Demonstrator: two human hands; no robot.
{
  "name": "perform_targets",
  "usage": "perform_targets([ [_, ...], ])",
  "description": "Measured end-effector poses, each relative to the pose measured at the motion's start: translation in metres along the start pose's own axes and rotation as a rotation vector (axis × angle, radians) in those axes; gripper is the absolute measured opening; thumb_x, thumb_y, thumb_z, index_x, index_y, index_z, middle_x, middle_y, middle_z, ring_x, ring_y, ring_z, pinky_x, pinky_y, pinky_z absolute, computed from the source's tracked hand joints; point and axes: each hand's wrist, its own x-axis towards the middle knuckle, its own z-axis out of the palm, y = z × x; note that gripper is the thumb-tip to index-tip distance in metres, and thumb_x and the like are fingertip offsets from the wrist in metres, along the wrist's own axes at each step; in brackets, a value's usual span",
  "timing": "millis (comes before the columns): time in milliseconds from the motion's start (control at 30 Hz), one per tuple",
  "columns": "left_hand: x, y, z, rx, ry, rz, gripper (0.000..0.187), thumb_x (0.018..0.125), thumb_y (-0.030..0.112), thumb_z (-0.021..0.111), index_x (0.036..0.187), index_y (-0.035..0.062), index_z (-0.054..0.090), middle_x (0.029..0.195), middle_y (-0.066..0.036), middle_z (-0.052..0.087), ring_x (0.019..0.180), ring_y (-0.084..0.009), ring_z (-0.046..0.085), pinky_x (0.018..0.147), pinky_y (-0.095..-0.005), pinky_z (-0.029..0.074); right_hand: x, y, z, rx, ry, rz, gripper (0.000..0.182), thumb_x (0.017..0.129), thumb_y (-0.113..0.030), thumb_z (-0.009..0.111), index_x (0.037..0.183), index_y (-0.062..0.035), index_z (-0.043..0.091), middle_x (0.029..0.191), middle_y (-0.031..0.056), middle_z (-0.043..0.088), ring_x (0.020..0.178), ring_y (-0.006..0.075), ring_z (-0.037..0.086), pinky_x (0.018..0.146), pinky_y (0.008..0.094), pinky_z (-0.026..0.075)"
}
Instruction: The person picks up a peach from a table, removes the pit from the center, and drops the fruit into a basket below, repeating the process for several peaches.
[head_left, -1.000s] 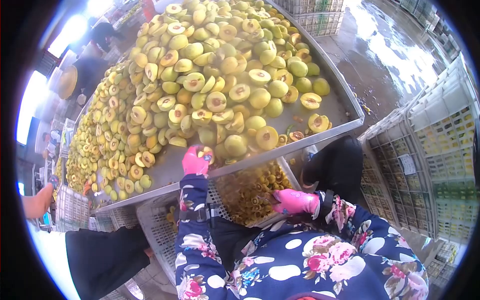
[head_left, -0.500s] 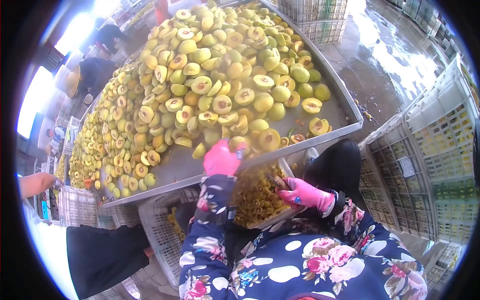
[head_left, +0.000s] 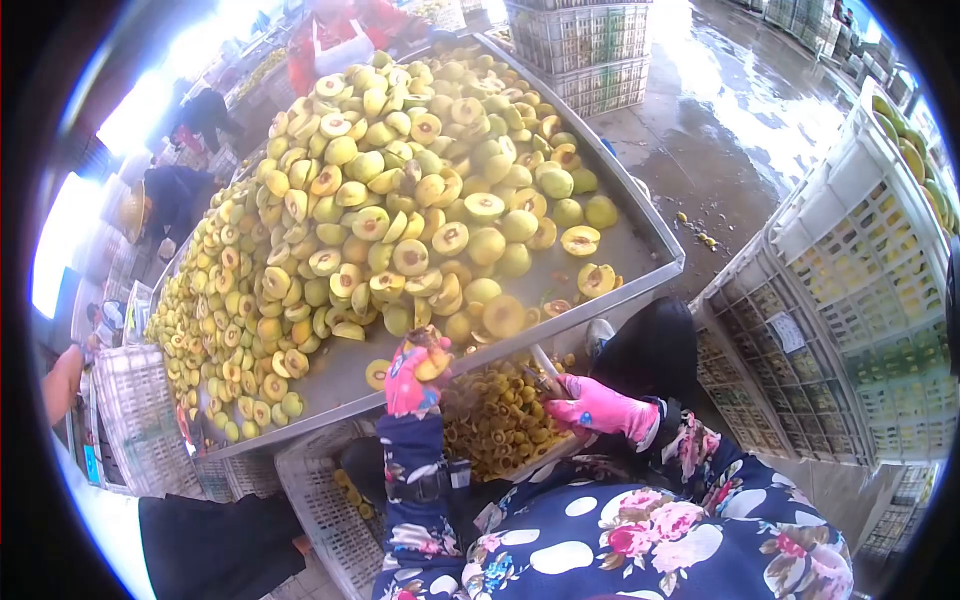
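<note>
My left hand (head_left: 410,385), in a pink glove, is closed around a cut yellow peach piece (head_left: 434,364) at the near edge of a metal table (head_left: 640,268). Halved peaches (head_left: 370,222), many showing brown pits or hollows, are heaped on that table. In my right hand (head_left: 610,408), also pink-gloved, is a slim hand tool (head_left: 543,380) with a brownish handle; its tip is too blurred to make out. Both hands are above a crate of small yellow-brown peach scraps (head_left: 500,415), which sits below the table edge.
Tall white crates (head_left: 850,270) filled with fruit stand close on my right. More stacked crates (head_left: 600,60) are behind the table. A white crate (head_left: 330,500) lies at my lower left, near another person's arm (head_left: 62,385). Other people work farther back. The floor is wet.
My left hand has drawn back from the heap towards me, turned, and now shows a peach piece in its fingers. My right hand keeps the tool, nearly in place. The view has shifted slightly.
</note>
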Motion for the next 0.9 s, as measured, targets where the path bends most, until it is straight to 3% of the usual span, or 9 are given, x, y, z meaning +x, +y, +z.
perform_targets([
  [67,-0.014,0.003,0.007,-0.307,-0.060,-0.161,0.042,0.084,0.023,0.045,0.122,0.0049,0.045,0.110,-0.019,0.054,0.082,-0.0283,0.058,0.062,-0.0343,0.053,-0.005,-0.009,0.004,0.007,-0.005,-0.020,0.028,0.086,-0.023,0.055,0.104,-0.0036,0.044,0.064,0.0012,0.050,0.043,0.0070,0.045,0.039,0.0208,0.037],
  [100,-0.019,0.002,0.007,-0.377,-0.156,-0.148,0.046,0.085,0.028,0.043,0.124,0.0039,0.043,0.116,-0.020,0.051,0.097,-0.0320,0.054,0.076,-0.0411,0.051,-0.007,-0.012,0.006,0.010,-0.011,-0.028,0.028,0.086,-0.023,0.055,0.103,-0.0037,0.045,0.064,0.0014,0.050,0.044,0.0071,0.045,0.039,0.0206,0.037],
  [200,-0.042,0.008,0.026,-0.539,-0.129,-0.159,0.048,0.086,0.031,0.042,0.125,0.0032,0.042,0.122,-0.021,0.046,0.107,-0.0358,0.049,0.087,-0.0461,0.045,-0.005,-0.016,0.013,0.053,-0.050,-0.048,0.027,0.086,-0.025,0.054,0.099,-0.0039,0.046,0.064,0.0021,0.051,0.045,0.0082,0.046,0.041,0.0208,0.037],
  [233,-0.046,0.007,0.024,-0.564,-0.195,-0.142,0.049,0.087,0.030,0.040,0.127,0.0028,0.041,0.128,-0.021,0.042,0.116,-0.0379,0.042,0.094,-0.0505,0.039,-0.002,-0.019,0.018,0.038,-0.072,-0.114,0.025,0.086,-0.025,0.054,0.096,-0.0043,0.046,0.063,0.0025,0.052,0.045,0.0089,0.046,0.041,0.0214,0.037],
  [367,-0.061,0.005,0.023,-0.540,-0.218,-0.099,0.046,0.087,0.025,0.040,0.128,0.0037,0.039,0.130,-0.019,0.041,0.119,-0.0379,0.040,0.094,-0.0528,0.037,-0.012,-0.037,0.030,0.093,-0.102,-0.098,0.027,0.087,-0.026,0.054,0.102,-0.0055,0.045,0.064,0.0012,0.051,0.048,0.0076,0.047,0.043,0.0209,0.038],
  [633,-0.073,-0.008,0.022,-0.526,-0.213,-0.032,0.046,0.085,0.024,0.046,0.125,0.0037,0.041,0.125,-0.019,0.045,0.112,-0.0366,0.046,0.092,-0.0510,0.038,-0.018,-0.054,0.052,-0.167,-0.066,-0.081,0.056,0.083,-0.026,0.060,0.126,0.0001,0.036,0.065,0.0012,0.052,0.048,0.0081,0.047,0.043,0.0226,0.039],
  [733,-0.075,-0.012,0.026,-0.518,-0.209,-0.017,0.044,0.085,0.025,0.046,0.124,0.0035,0.042,0.123,-0.020,0.046,0.108,-0.0360,0.049,0.090,-0.0498,0.041,-0.010,-0.051,0.053,-0.087,-0.050,-0.111,0.062,0.081,-0.026,0.063,0.127,0.0039,0.033,0.067,0.0023,0.054,0.048,0.0081,0.048,0.043,0.0227,0.040],
  [833,-0.078,-0.014,0.029,-0.503,-0.174,-0.015,0.043,0.088,0.026,0.045,0.124,0.0033,0.042,0.122,-0.020,0.047,0.106,-0.0353,0.051,0.087,-0.0482,0.043,-0.008,-0.053,0.055,-0.006,-0.022,-0.127,0.046,0.083,-0.025,0.062,0.116,-0.0004,0.043,0.070,0.0015,0.054,0.045,0.0055,0.046,0.042,0.0181,0.038],
  [900,-0.080,-0.016,0.030,-0.482,-0.144,-0.011,0.042,0.090,0.026,0.043,0.124,0.0029,0.041,0.120,-0.020,0.049,0.104,-0.0353,0.052,0.086,-0.0469,0.044,-0.008,-0.057,0.053,-0.073,-0.019,-0.138,0.061,0.081,-0.028,0.063,0.123,0.0056,0.036,0.070,0.0043,0.056,0.051,0.0098,0.051,0.045,0.0241,0.042],
])
